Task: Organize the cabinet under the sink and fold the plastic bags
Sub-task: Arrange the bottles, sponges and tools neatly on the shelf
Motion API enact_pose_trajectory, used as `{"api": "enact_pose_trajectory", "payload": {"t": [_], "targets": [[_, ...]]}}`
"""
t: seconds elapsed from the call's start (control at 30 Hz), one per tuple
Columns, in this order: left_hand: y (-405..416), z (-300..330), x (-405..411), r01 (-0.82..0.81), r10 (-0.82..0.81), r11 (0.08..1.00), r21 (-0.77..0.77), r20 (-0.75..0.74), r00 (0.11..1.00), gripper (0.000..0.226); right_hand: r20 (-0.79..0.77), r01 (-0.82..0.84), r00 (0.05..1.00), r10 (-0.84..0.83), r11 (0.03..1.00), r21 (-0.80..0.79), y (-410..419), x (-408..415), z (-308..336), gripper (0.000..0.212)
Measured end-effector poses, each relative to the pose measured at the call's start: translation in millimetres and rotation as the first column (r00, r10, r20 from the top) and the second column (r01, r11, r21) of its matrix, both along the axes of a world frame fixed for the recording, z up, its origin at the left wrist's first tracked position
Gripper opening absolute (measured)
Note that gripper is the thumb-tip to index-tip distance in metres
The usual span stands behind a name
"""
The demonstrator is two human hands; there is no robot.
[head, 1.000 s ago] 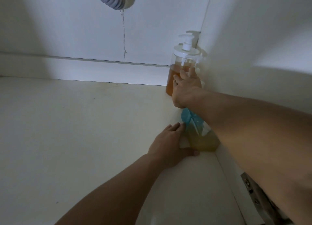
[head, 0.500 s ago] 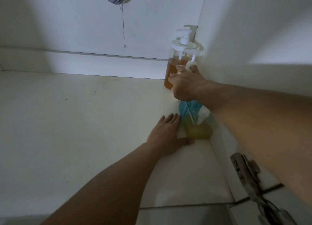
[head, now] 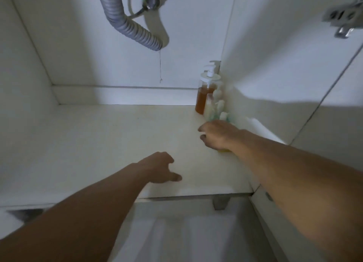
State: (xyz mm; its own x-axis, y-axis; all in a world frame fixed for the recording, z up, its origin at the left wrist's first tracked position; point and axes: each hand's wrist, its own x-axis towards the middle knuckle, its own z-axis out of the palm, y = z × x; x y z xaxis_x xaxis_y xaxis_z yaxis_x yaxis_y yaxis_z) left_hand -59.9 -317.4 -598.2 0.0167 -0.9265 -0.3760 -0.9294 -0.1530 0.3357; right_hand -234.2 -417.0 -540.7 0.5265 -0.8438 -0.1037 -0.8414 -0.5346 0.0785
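While my right hand wraps the yellow bottle by the cabinet's right wall, left hand loose, I judge it heavy, slick; hold its waist.

Pump bottle in back right corner of cabinet floor; drain hose above

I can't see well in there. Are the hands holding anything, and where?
The right hand curls over the yellow bottle by the cabinet's right wall, gripping its upper body; the bottle is mostly hidden. The left hand holds nothing.
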Motion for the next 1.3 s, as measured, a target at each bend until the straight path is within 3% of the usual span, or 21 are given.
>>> {"api": "enact_pose_trajectory", "payload": {"t": [0.17,0.3,0.43,0.53,0.63,0.7,0.93,1.2,1.3], "targets": [[63,34,24,-0.032,0.031,0.999,0.008,0.098,0.995,0.079,0.035,0.082,0.996,-0.086,0.991,0.104,77,-9,8,0.037],[97,38,37,-0.073,0.074,0.997,-0.012,0.047,0.996,0.078,0.023,0.055,0.998,-0.058,0.991,0.125,110,-11,-3,0.044],[125,33,41,-0.114,0.115,0.993,-0.020,0.060,0.992,0.078,0.108,0.014,0.994,-0.031,0.989,0.147,130,-10,-24,0.044],[148,21,43,-0.136,0.136,0.991,-0.005,0.092,0.986,0.076,0.158,-0.027,0.987,0.002,0.987,0.161,147,-5,-47,0.042],[176,8,44,-0.155,0.149,0.988,0.029,0.143,0.978,0.074,0.196,-0.125,0.977,0.083,0.969,0.213,168,2,-69,0.019],[195,0,44,-0.163,0.149,0.984,0.066,0.184,0.972,0.073,0.204,-0.162,0.973,0.108,0.949,0.270,185,7,-80,0.025],[259,-18,58,-0.241,0.160,0.943,0.229,0.323,0.933,0.074,0.226,-0.243,0.960,0.163,0.886,0.394,234,35,-123,0.018],[292,-58,100,-0.290,0.193,0.924,0.248,0.352,0.916,0.069,0.251,-0.271,0.952,0.172,0.857,0.438,270,69,-163,0.029],[297,-87,119,-0.278,0.186,0.932,0.232,0.351,0.918,0.064,0.258,-0.265,0.953,0.158,0.846,0.463,272,86,-180,0.017]]}}
